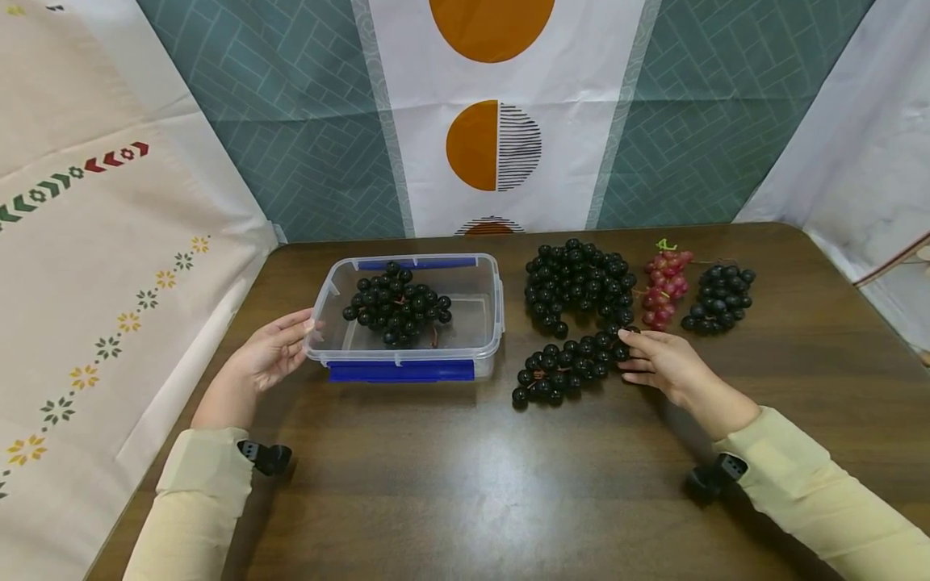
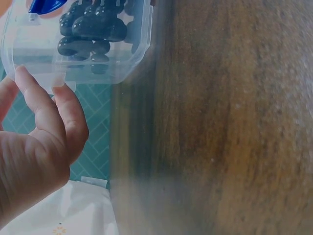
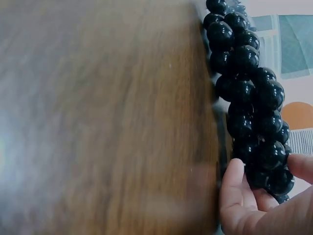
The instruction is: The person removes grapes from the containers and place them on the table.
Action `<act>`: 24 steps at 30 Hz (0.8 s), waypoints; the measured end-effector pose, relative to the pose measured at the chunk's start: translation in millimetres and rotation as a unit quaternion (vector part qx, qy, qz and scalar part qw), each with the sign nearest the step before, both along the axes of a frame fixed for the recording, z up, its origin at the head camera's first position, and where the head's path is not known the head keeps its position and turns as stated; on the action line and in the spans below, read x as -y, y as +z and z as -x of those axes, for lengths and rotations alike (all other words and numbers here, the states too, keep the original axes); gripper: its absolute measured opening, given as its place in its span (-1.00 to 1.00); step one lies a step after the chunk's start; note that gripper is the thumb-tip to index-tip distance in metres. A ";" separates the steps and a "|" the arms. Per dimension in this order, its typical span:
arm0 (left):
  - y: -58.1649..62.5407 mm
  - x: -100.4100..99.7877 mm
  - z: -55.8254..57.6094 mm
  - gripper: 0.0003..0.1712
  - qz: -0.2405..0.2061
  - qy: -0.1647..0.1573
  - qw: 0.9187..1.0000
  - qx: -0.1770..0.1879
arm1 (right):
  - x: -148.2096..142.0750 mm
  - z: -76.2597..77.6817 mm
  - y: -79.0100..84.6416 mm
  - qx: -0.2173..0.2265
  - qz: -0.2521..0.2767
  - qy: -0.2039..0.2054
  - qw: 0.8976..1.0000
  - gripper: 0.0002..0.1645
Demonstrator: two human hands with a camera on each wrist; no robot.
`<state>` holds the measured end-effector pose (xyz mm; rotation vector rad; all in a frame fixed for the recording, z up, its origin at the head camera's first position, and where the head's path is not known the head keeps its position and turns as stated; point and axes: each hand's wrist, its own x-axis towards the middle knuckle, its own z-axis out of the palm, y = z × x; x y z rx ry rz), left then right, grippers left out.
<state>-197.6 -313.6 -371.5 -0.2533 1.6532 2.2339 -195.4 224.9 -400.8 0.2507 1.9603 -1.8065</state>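
Observation:
In the head view, my left hand [image 1: 276, 349] holds the left rim of a clear plastic container [image 1: 465, 323] with blue clips. Its fingers [image 2: 41, 105] meet the container's end wall in the left wrist view. A bunch of black grapes [image 1: 398, 303] lies inside the container. My right hand [image 1: 668, 363] grips the right end of a long bunch of black grapes [image 1: 567, 365], thumb on one side and fingers on the other. That bunch [image 3: 244, 93] stretches away from the fingertips in the right wrist view. Its far end points toward the container.
Behind the held bunch sits a large bunch of black grapes [image 1: 581, 278]. To its right lie a bunch of red grapes [image 1: 664, 286] and a smaller dark bunch [image 1: 719, 298]. All rest on a brown wooden table [image 1: 436, 476], with a patterned curtain [image 1: 312, 121] behind it.

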 end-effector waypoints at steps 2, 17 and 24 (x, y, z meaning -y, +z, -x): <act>-0.2 0.3 0.3 -0.80 -0.002 0.000 1.000 0.000 | -1.5 -0.4 -0.2 -0.009 -0.022 0.009 1.000 0.00; 0.6 -0.6 0.9 -0.74 -0.003 -0.008 1.000 0.000 | -11.0 -4.5 0.8 -0.041 -0.022 -0.012 0.999 -0.22; 0.8 -0.4 0.1 -0.81 -0.006 -0.004 1.000 0.000 | -16.6 -6.0 2.7 -0.077 -0.019 -0.028 0.996 -0.48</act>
